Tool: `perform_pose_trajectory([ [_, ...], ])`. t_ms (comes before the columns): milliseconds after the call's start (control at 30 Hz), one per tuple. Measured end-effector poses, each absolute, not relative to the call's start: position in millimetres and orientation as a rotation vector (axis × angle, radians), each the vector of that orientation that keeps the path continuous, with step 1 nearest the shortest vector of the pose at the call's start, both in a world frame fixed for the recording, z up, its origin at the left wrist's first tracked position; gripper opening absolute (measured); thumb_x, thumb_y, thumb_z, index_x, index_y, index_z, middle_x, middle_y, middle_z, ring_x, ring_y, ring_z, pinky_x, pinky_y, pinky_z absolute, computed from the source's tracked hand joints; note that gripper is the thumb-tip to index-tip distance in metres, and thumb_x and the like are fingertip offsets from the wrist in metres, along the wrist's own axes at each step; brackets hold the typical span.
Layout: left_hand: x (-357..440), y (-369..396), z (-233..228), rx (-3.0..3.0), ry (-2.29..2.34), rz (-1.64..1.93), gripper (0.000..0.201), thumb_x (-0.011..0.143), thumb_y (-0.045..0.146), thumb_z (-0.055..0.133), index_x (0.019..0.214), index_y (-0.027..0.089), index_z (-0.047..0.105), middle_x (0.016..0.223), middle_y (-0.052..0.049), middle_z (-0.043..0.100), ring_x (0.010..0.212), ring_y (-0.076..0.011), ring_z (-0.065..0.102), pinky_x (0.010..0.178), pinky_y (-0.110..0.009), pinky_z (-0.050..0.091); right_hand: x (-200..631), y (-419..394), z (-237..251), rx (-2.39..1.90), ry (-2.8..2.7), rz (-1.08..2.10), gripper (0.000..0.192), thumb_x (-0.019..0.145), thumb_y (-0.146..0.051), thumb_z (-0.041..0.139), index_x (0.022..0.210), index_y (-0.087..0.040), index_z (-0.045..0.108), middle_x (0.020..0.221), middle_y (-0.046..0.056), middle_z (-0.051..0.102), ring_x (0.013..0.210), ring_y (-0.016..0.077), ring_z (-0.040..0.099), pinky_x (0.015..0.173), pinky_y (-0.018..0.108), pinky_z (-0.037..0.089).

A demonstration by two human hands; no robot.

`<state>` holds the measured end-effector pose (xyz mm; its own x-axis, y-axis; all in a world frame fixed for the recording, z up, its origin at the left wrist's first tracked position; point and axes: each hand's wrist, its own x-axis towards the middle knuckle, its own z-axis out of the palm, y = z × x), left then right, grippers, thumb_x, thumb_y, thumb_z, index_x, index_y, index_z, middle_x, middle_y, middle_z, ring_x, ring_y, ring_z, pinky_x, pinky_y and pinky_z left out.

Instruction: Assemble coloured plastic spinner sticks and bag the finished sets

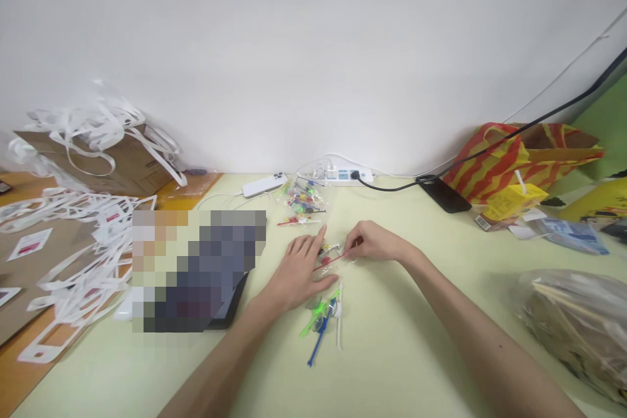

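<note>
Nearest the viewer, two bare forearms reach up from the bottom edge over a pale yellow-green table (401, 353). Just beyond the wrists lies a loose cluster of thin plastic sticks (323, 323), green, blue and white, touching one another on the tabletop. The left hand (298, 271) rests palm down just above that cluster, fingers spread and flat, the index finger stretched forward onto a small clear plastic bag (333, 253). The right hand (375, 243) sits just beside it, its thumb and fingers pinched together on the end of a red stick (329, 262) that runs across the small bag between the two hands; the view is too small to tell whether the stick is inside the bag or lying on it. To the far right, near the edge, is a large crinkled clear bag of sticks (578, 320). To the left is a blurred dark flat object, and beyond it a heap of white paper strips (78, 241) over brown cardboard. Farther back sit a second clear bag of coloured pieces (302, 199), a white phone (264, 184), a white power strip (343, 175) with a black cable, and a red and yellow striped bag (509, 157) against the white wall.
</note>
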<state>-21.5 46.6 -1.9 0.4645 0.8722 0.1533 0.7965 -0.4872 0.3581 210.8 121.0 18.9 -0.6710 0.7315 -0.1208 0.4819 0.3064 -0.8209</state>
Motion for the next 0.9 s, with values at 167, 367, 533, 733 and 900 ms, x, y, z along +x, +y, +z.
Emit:
perform_pose_trajectory([
  [167, -21.9, 46.0, -2.0, 2.476, 1.439, 0.493, 0.098, 0.087, 0.051, 0.064, 0.159, 0.026, 0.003, 0.140, -0.011, 0.051, 0.129, -0.0316, 0.042, 0.109, -0.049, 0.034, 196.5, 114.7, 11.3, -1.123, -2.295, 1.255, 0.018, 0.072, -0.027, 0.067, 0.075, -0.012, 0.077, 0.064, 0.000, 0.068, 0.060, 0.0122, 0.052, 0.055, 0.022, 0.035],
  [367, -22.0, 46.5, -2.6, 2.494, 1.441, 0.506, 0.097, 0.087, 0.052, 0.063, 0.159, 0.026, 0.004, 0.136, -0.011, 0.053, 0.126, -0.0312, 0.044, 0.109, -0.049, 0.034, 190.1, 111.8, 7.5, -1.178, -2.254, 1.198, 0.016, 0.072, -0.025, 0.065, 0.070, -0.012, 0.074, 0.059, -0.002, 0.060, 0.058, 0.0105, 0.046, 0.053, 0.022, 0.030],
  [533, -21.4, 46.4, -1.5, 2.497, 1.451, 0.479, 0.097, 0.087, 0.052, 0.063, 0.159, 0.025, 0.005, 0.139, -0.011, 0.052, 0.127, -0.0315, 0.043, 0.109, -0.049, 0.033, 186.1, 109.4, 5.6, -1.193, -2.270, 1.208, 0.025, 0.075, -0.036, 0.069, 0.069, -0.012, 0.073, 0.058, -0.002, 0.056, 0.057, 0.0099, 0.043, 0.052, 0.022, 0.030],
  [733, -21.5, 46.8, -2.2, 2.501, 1.452, 0.461, 0.096, 0.087, 0.052, 0.062, 0.159, 0.025, 0.005, 0.141, -0.012, 0.050, 0.127, -0.0323, 0.043, 0.109, -0.049, 0.033, 192.1, 110.8, 18.0, -1.259, -2.323, 1.146, 0.020, 0.073, -0.034, 0.073, 0.072, -0.015, 0.075, 0.058, -0.004, 0.057, 0.056, 0.0097, 0.044, 0.053, 0.022, 0.030],
  [900, -21.8, 47.0, -3.1, 2.499, 1.445, 0.459, 0.095, 0.087, 0.053, 0.063, 0.159, 0.026, 0.006, 0.142, -0.011, 0.050, 0.129, -0.0314, 0.042, 0.111, -0.049, 0.032, 212.0, 104.5, 53.6, -1.490, -2.313, 0.880, 0.011, 0.071, -0.025, 0.073, 0.067, -0.016, 0.068, 0.064, 0.000, 0.058, 0.057, 0.0118, 0.046, 0.054, 0.025, 0.029],
])
